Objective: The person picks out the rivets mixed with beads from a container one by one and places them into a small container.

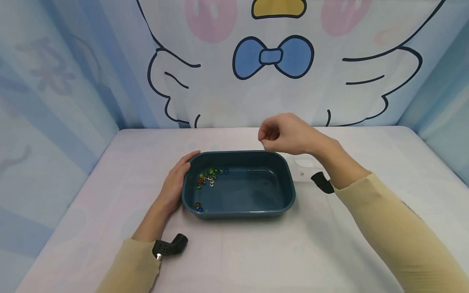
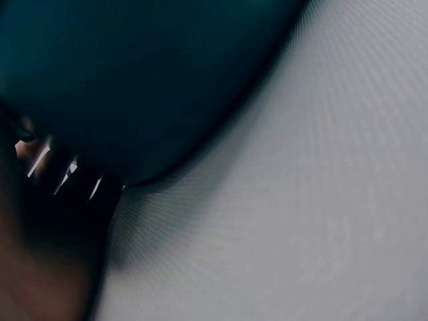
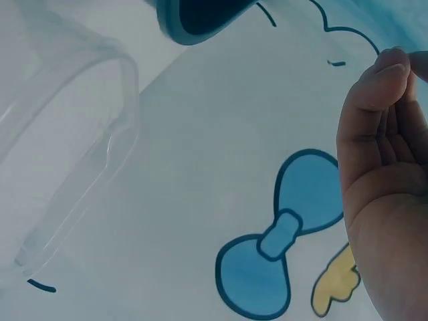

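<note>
Dark teal tub (image 1: 256, 205), beads (image 1: 209, 177) inside

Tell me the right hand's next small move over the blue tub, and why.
Probably lower the right hand toward the bead cluster at the tub's far left corner. Its fingers are curled together above the far rim, apparently holding nothing, while the left hand rests against the tub's left side, seemingly steadying it.

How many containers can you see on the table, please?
2: a dark teal basin at the table's centre, the left hand resting against its left wall, and a clear plastic container beside it on the right, mostly hidden behind the right hand.
</note>
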Demonstrator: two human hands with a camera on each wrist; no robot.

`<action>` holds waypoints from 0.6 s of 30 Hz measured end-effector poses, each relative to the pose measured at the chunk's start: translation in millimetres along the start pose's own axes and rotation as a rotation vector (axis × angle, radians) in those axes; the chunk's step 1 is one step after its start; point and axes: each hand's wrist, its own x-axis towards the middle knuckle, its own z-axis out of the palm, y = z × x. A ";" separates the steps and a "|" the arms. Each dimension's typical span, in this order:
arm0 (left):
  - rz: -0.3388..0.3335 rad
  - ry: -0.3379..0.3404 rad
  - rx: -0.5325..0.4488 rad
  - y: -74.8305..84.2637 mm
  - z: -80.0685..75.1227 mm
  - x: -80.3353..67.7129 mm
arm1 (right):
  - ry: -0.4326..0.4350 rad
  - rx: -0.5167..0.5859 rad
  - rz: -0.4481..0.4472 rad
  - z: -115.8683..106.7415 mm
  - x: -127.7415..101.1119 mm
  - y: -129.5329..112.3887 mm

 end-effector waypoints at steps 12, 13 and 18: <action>0.000 -0.002 -0.030 -1.1 -0.4 -0.1 | 0.115 -0.032 0.134 -20.2 -33.2 27.0; 0.000 -0.002 -0.030 -1.2 -0.4 -0.1 | 0.120 -0.034 0.146 -21.4 -35.4 29.9; -0.001 -0.001 -0.030 -1.4 -0.2 -0.2 | 0.125 -0.040 0.214 -24.1 -44.4 43.7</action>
